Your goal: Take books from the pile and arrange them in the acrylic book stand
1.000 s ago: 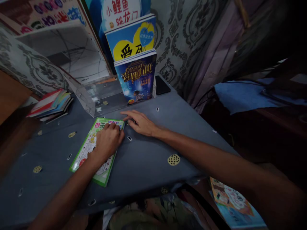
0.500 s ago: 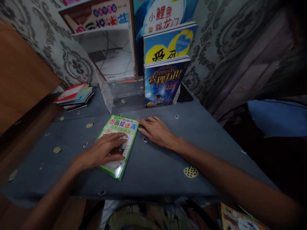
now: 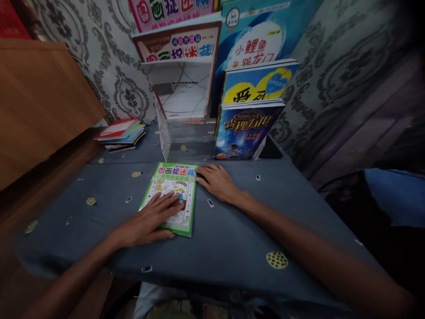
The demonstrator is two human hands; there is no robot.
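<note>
A thin book with a green-edged cover (image 3: 172,186) lies flat on the table in front of me. Across its lower left rests my left hand (image 3: 149,219), fingers spread and palm down, hiding part of the cover picture. My right hand (image 3: 217,181) lies at the book's upper right edge, fingers stretched out and touching or nearly touching its corner; its palm side is hidden. Behind the book stands a clear stepped rack (image 3: 189,148). Its right side holds a dark blue book (image 3: 247,133) in front of a blue and yellow book (image 3: 262,86).
On the rack's left side stand a white book (image 3: 186,95), a brown one (image 3: 159,46) and a pink one (image 3: 175,11). A stack of thin books (image 3: 121,133) sits at the back left. The dark tablecloth (image 3: 232,239) hangs over the front edge. A wooden cabinet (image 3: 43,97) borders the left.
The green-edged book has turned to lie straighter. My left hand has slid towards its lower left, uncovering more of the picture. The camera view has shifted too.
</note>
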